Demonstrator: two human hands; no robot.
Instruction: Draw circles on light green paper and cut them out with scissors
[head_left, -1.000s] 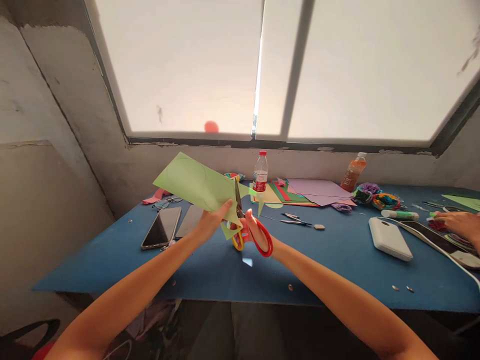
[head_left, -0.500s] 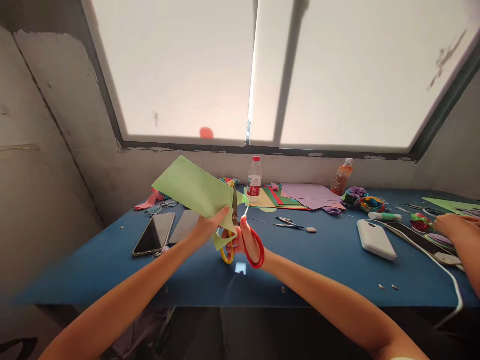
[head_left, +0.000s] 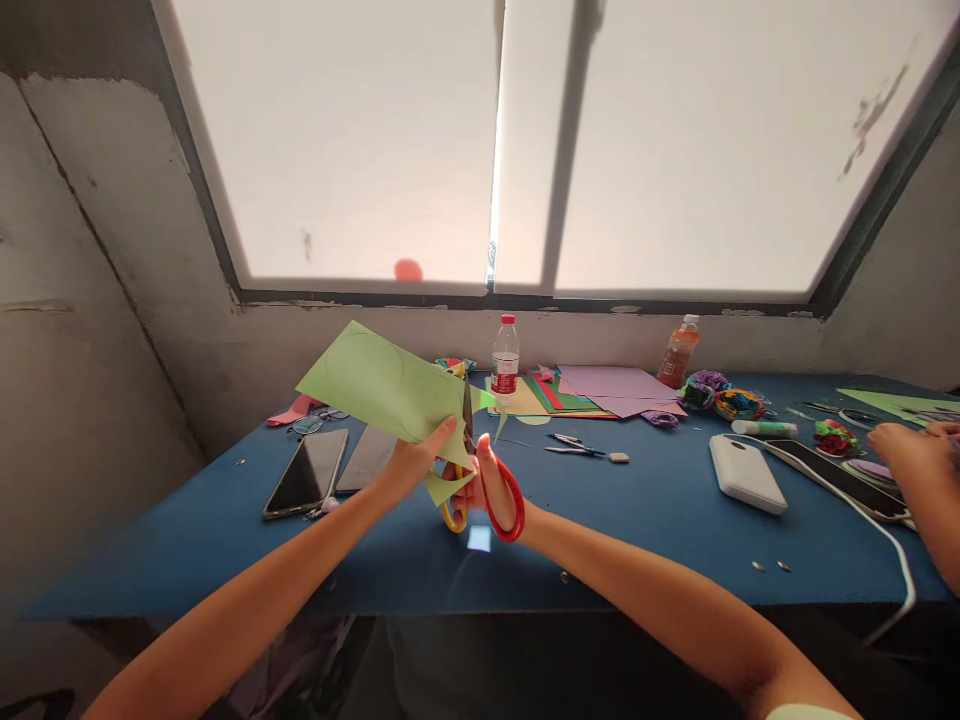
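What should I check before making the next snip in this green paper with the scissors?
1. Left hand grips the green paper: ok.
2. Right hand is in the scissors handles: ok.
3. Blades meet the paper's edge: ok.
4. Left fingers away from the blades: not ok, very close.
5. Cut follows the drawn curve: cannot tell.
6. Another person's hand keeps away, far right: ok.

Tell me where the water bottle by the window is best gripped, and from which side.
Judging by its pose, grip the water bottle around its labelled middle, coming from the near side. It stands upright with the wall close behind it and the stack of coloured paper on its right, so the front is the open approach.
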